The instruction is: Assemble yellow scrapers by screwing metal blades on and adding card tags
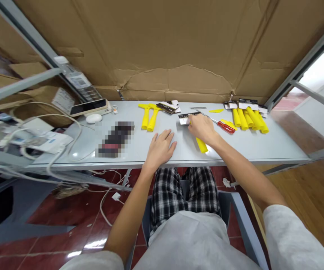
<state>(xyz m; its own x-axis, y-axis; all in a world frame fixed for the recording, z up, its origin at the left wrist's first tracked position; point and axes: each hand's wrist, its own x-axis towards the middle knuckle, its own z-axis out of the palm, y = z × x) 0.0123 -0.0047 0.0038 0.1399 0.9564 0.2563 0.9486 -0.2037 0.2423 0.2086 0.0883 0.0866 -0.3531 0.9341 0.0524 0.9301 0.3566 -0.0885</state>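
My right hand [201,126] is closed around a yellow-handled scraper [201,145], whose handle end points toward the table's front edge. A black-and-white card [185,119] sits at the scraper's head, partly hidden by my fingers. My left hand [161,147] lies flat on the table with fingers stretched out, holding nothing. Beyond it are two bare yellow T-shaped scraper handles [151,120] and a small pile of cards [169,107]. To the right of my right hand lies a screwdriver [226,126] with a red handle, next to a yellow piece [229,123].
Several carded yellow scrapers [243,119] lie at the right end of the table [134,148]. A thin metal strip [198,108] and a flat yellow piece [216,111] lie at the back. Leftward are a blurred-out object [115,140], a phone [89,107], a bottle [80,83] and cables.
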